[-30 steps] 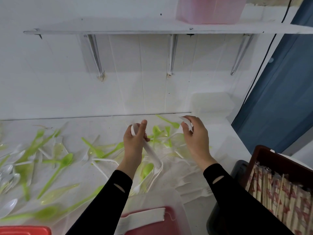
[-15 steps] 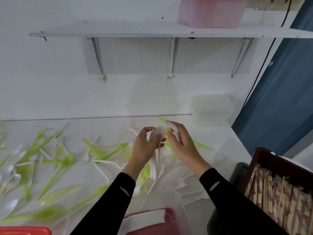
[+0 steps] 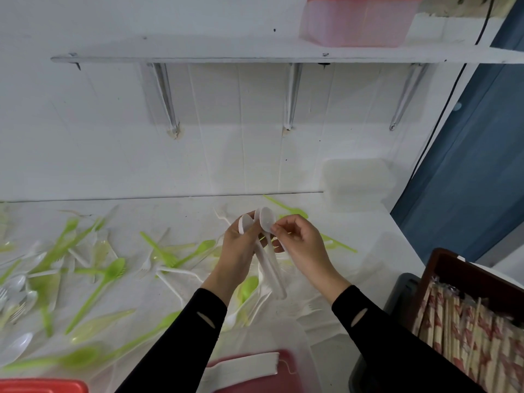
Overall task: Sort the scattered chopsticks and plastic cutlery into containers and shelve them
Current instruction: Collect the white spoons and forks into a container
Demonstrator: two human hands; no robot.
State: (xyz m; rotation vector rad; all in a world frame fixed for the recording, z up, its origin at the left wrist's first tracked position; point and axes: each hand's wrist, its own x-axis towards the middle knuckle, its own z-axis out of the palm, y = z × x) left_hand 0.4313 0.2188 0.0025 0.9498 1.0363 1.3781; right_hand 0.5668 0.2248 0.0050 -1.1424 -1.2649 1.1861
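Right between both hands (image 3: 241, 251) (image 3: 302, 246), white spoons (image 3: 266, 222)

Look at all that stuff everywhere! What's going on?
A person is sorting plastic cutlery. The left hand grips a bunch of white spoons, and the right hand pinches the top of one of them. Lots of green and white forks and spoons lie scattered on the table. Wrapped chopsticks fill a brown box on the right, and a pink tub sits on the shelf.
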